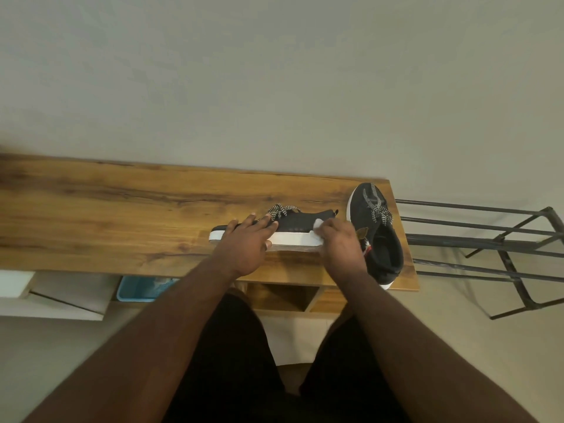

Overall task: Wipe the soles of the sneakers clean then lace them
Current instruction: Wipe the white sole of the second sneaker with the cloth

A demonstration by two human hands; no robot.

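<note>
A black sneaker (300,225) with a white sole lies on its side on the wooden table (122,215), sole edge facing me. My left hand (248,242) holds its toe half, fingers curled over the upper by the laces. My right hand (341,242) pinches a small white wipe (319,223) and presses it against the heel end of the sole. A second black sneaker (377,233) with black-and-white laces stands upright at the table's right end, just right of my right hand.
A black metal rack (488,239) stands right of the table. Below the table's front edge sit a blue tub (137,290), a white box (61,297) and an open wooden compartment (283,296). The wall runs behind the table.
</note>
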